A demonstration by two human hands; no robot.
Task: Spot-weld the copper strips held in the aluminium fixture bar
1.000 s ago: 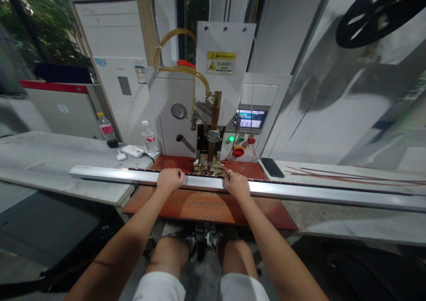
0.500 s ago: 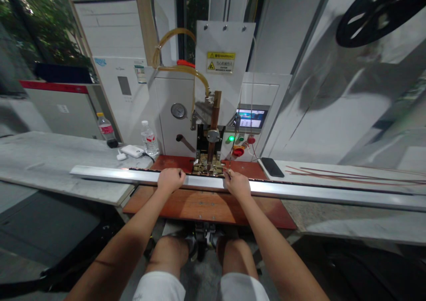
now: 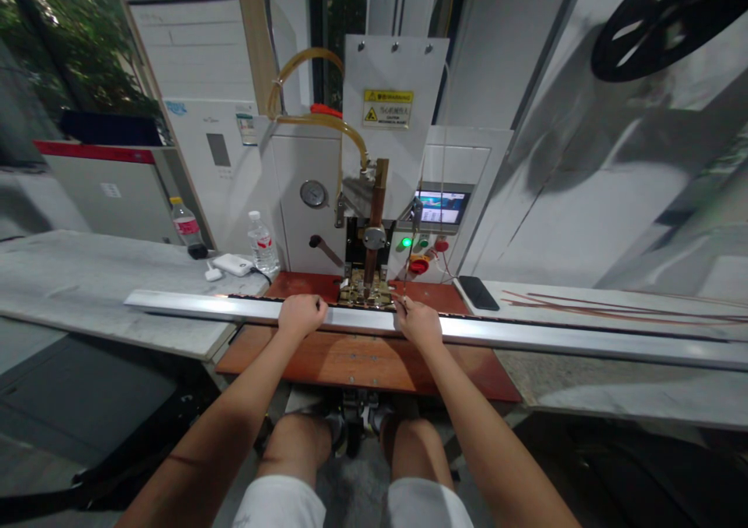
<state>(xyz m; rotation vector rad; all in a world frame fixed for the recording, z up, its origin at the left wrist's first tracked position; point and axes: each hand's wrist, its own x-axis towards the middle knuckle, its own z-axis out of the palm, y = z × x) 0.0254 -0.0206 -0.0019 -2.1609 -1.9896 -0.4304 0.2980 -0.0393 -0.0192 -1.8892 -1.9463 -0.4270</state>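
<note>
A long silver metal bar (image 3: 526, 333) lies crosswise along the front of a bench machine. My left hand (image 3: 302, 315) is closed in a fist over the bar, left of the machine's copper-coloured upright rod (image 3: 374, 224). My right hand (image 3: 421, 323) rests against the bar on the other side, thumb and finger pinched together. What either hand grips is too small or hidden to make out. Between and just behind the hands sits a brass-coloured clamp block (image 3: 367, 286) under the rod. A thin dark strip (image 3: 496, 322) runs along the bar's back edge.
A reddish-brown board (image 3: 356, 360) lies in front of the bar. Behind are a clear water bottle (image 3: 262, 244), a cola bottle (image 3: 188, 230), a white power bank (image 3: 232, 265), a black phone (image 3: 478, 293) and several copper-coloured strips (image 3: 584, 304). The machine's screen (image 3: 441, 206) is lit.
Both hands have shifted a very small distance to the right, and the bar's left end seems to have moved with them. Their closed grips look the same.
</note>
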